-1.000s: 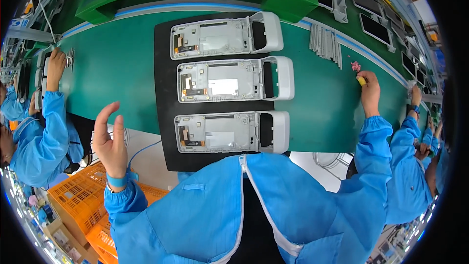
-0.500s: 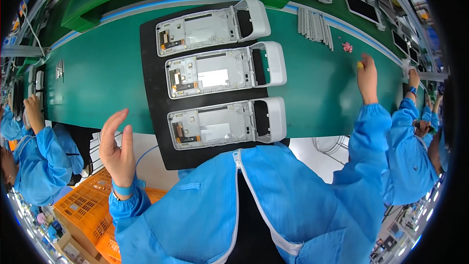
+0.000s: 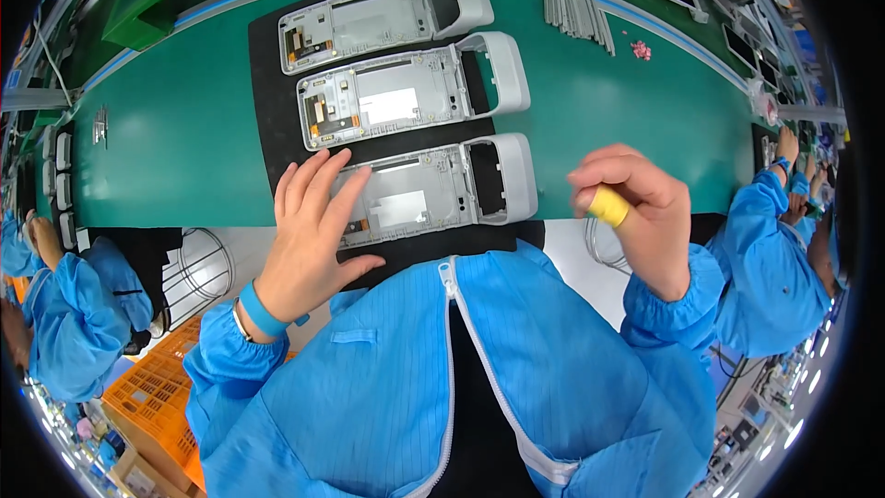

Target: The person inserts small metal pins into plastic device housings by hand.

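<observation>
Three light-grey plastic device housings lie in a row on a black mat (image 3: 267,83), each with a frame-like opening at its right end. Over the left end of the nearest housing (image 3: 442,186) is my left hand (image 3: 309,231), open, its fingers spread and hiding that corner; whether it touches is unclear. To the right of that housing hovers my right hand (image 3: 645,207), closed in a pinch, with a yellow wrap (image 3: 608,207) around the thumb. Whatever its fingertips hold, if anything, is too small to name. The middle housing (image 3: 396,103) and the far housing (image 3: 373,18) lie untouched.
Several grey strips (image 3: 576,17) lie at the far right of the green table (image 3: 166,148), beside small pink pieces (image 3: 642,51). Thin metal pieces (image 3: 100,127) lie at left. An orange crate (image 3: 152,397) stands below left. Co-workers in blue sleeves sit on both sides.
My left hand has moved right and forward onto the nearest housing. My right hand has come back from near the pink pieces toward that housing. The whole view has shifted slightly.
</observation>
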`<act>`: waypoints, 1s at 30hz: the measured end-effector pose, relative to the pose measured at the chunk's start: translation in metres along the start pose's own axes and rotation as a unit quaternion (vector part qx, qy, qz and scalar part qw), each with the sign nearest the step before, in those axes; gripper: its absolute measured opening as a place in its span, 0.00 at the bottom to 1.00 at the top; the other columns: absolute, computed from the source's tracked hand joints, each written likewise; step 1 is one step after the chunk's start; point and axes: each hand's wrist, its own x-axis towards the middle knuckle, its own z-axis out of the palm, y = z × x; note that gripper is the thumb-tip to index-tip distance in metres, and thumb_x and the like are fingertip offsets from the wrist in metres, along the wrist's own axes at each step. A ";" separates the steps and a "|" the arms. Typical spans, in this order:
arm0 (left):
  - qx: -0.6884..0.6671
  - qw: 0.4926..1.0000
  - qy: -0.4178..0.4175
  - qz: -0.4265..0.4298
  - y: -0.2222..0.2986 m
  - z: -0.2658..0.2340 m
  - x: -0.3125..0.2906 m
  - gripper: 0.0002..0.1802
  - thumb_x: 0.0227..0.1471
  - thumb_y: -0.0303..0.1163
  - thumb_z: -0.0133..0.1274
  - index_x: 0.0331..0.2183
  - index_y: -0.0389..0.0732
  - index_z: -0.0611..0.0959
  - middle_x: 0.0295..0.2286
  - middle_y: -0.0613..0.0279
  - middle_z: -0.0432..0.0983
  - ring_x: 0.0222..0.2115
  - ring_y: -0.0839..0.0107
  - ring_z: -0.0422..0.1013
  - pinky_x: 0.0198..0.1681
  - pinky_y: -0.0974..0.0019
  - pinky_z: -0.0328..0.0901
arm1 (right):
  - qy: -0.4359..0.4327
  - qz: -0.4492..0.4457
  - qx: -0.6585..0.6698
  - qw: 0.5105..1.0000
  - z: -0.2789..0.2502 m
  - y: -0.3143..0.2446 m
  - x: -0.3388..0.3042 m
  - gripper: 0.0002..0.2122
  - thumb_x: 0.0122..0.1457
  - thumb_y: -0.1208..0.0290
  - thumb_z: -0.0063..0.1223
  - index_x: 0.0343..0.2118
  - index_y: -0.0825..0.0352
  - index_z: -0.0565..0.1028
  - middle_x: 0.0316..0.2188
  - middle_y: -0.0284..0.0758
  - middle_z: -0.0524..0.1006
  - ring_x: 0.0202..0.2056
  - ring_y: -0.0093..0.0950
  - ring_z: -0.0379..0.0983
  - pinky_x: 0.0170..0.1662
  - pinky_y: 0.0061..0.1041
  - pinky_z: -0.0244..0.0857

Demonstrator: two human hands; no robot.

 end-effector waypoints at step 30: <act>-0.648 0.635 0.011 -0.421 0.072 0.073 -0.062 0.19 0.53 0.29 0.54 0.46 0.31 0.70 0.36 0.57 0.75 0.25 0.69 0.74 0.29 0.64 0.70 | 0.184 -0.037 0.100 0.977 0.000 0.092 0.067 0.05 0.57 0.78 0.50 0.36 0.72 0.74 0.33 0.36 0.76 0.33 0.23 0.74 0.37 0.21 0.70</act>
